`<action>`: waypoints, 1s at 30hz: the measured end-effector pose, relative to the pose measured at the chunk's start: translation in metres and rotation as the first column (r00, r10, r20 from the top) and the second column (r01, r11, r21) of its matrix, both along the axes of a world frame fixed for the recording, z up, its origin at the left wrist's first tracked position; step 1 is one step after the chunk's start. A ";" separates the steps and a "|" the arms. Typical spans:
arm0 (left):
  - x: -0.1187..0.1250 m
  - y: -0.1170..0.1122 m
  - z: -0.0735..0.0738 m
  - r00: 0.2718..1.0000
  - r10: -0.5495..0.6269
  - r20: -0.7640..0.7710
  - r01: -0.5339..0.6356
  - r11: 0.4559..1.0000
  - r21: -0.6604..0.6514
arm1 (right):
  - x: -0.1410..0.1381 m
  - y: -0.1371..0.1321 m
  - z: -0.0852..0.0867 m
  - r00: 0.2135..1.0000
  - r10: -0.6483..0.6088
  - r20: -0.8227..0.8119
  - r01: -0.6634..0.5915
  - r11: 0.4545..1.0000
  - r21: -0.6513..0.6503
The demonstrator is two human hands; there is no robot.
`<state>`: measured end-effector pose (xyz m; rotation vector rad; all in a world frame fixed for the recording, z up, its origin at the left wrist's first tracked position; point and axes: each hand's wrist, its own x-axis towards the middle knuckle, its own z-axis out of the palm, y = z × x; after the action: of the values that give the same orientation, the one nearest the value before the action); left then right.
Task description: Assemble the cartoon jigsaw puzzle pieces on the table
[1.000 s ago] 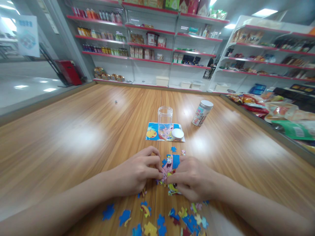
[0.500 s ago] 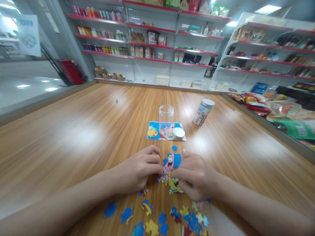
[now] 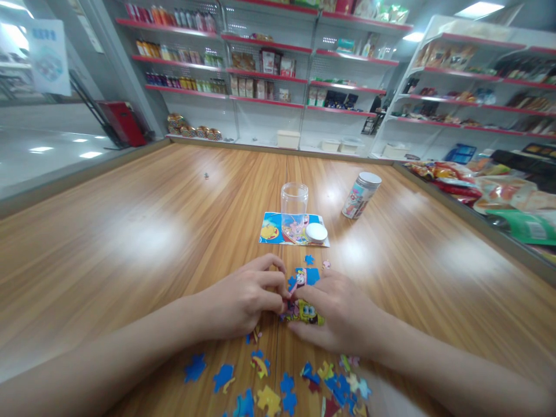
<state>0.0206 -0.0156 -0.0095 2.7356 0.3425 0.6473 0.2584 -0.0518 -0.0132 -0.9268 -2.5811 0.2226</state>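
Note:
A partly joined jigsaw puzzle [image 3: 309, 311] with a pink figure and a yellow face lies on the table between my hands. My left hand [image 3: 256, 294] is closed, its curled fingertips pressed at the puzzle's left edge. From the right, my right hand [image 3: 341, 313] grips the puzzle, with fingers across its middle and the thumb along its lower edge. The hands cover parts of the puzzle. Just above it lie a small blue puzzle piece [image 3: 309, 259] and a pink piece [image 3: 326, 264]. Several loose pieces, among them a yellow piece [image 3: 268, 399], are scattered nearer to me.
Beyond my hands, a clear jar [image 3: 294, 200] stands at a picture card [image 3: 270, 229], with a white lid [image 3: 317, 233] on the card. A printed can [image 3: 361, 196] stands to the right. Packaged goods [image 3: 512, 194] lie past the table's right edge. Stocked shelves [image 3: 264, 72] line the back.
My right hand has shifted left, and its fingers reach farther across the puzzle. The yellow-faced part has moved up against the pink part. My left hand has stayed nearly still.

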 end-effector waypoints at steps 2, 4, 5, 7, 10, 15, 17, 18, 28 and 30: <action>-0.001 0.000 0.000 1.000 -0.004 -0.018 0.004 1.000 0.006 | 0.000 0.000 0.000 1.000 0.026 -0.013 -0.025 0.999 0.024; -0.002 0.000 0.001 0.999 -0.008 -0.034 0.008 1.000 -0.003 | 0.000 0.001 0.001 0.999 0.031 -0.015 -0.030 0.999 0.036; -0.002 0.000 0.002 0.999 -0.011 -0.037 0.011 1.000 -0.010 | 0.001 0.001 0.002 0.999 0.031 -0.016 -0.030 0.999 0.034; -0.003 0.000 0.004 0.999 -0.014 -0.043 0.013 1.000 -0.020 | 0.001 0.001 0.003 0.999 0.034 -0.023 -0.034 0.999 0.026; -0.004 0.000 0.006 0.999 -0.013 -0.053 0.012 1.000 -0.010 | 0.000 0.002 0.005 0.998 0.037 -0.043 -0.036 0.999 0.024; -0.003 0.000 0.011 0.995 -0.014 -0.103 0.018 0.999 0.037 | -0.002 0.002 0.004 0.996 0.063 -0.055 -0.059 0.996 0.071; -0.003 -0.001 0.013 0.992 -0.013 -0.125 0.020 0.998 0.055 | -0.003 0.001 0.002 0.996 0.076 -0.037 -0.071 0.992 0.108; -0.002 -0.001 0.014 0.991 -0.013 -0.135 0.022 0.998 0.064 | -0.003 0.001 0.002 0.996 0.081 -0.027 -0.077 0.988 0.131; -0.001 -0.001 0.015 0.985 -0.034 -0.170 0.052 0.993 0.102 | -0.003 0.001 0.004 0.989 0.139 0.039 -0.145 0.962 0.233; -0.002 0.001 0.013 0.988 -0.041 -0.149 0.056 0.994 0.099 | -0.001 0.001 0.005 0.987 0.160 0.013 -0.159 0.969 0.186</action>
<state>0.0188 -0.0151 0.0035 2.8882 0.2827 0.4635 0.2576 -0.0513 -0.0087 -0.6524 -2.6222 0.0230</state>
